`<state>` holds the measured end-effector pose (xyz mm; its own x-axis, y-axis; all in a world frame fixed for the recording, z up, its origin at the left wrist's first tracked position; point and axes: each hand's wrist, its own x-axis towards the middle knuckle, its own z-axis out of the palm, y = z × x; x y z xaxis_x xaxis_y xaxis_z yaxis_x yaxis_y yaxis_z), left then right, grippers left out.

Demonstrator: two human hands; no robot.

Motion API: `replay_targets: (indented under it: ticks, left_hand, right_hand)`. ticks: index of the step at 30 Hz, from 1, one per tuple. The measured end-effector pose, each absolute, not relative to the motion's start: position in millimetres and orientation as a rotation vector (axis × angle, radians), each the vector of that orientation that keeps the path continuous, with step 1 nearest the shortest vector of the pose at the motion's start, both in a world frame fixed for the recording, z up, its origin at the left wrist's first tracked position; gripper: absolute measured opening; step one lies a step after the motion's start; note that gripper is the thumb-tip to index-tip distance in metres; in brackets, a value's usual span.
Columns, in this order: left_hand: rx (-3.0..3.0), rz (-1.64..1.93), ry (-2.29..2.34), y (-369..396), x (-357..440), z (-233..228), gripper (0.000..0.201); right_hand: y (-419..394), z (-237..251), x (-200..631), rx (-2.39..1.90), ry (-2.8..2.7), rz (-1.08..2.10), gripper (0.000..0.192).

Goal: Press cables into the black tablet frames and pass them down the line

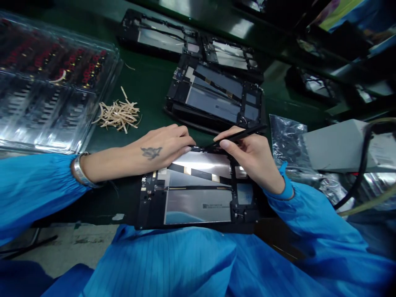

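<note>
An opened tablet (198, 206) lies in front of me at the table's near edge, its silver battery and flat cables exposed. Along its far edge, my left hand (170, 146) has its fingers pressed together at a small black part (197, 149); whether it grips that part or only presses on it is hard to see. My right hand (247, 150) is closed around black tweezers (238, 135). Their tip points left and down to the tablet's far edge, close to my left fingertips.
Behind stand more opened tablets (216, 93), some stacked. A pile of thin beige strips (119, 114) lies left of them, beside clear plastic trays (107, 99) of small parts. To the right are a plastic bag (286, 136), a grey-white box (337, 144) and a black cable (360, 169).
</note>
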<state>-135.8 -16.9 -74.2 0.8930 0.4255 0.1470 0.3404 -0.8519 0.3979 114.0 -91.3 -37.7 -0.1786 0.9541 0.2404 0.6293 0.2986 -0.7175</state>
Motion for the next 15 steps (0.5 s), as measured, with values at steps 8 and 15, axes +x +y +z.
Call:
replay_targets:
  ticks: [8, 15]
  left_hand:
    - [2.697, 0.346, 0.580, -17.1, -135.2, -75.0, 0.040]
    - [2.688, 0.332, 0.563, -13.5, -136.4, -74.9, 0.037]
  right_hand:
    - [-92.5, -37.3, 114.8, -1.403, -1.867, 0.632, 0.020]
    - [-88.5, -43.3, 116.1, -1.397, -1.820, 0.683, 0.021]
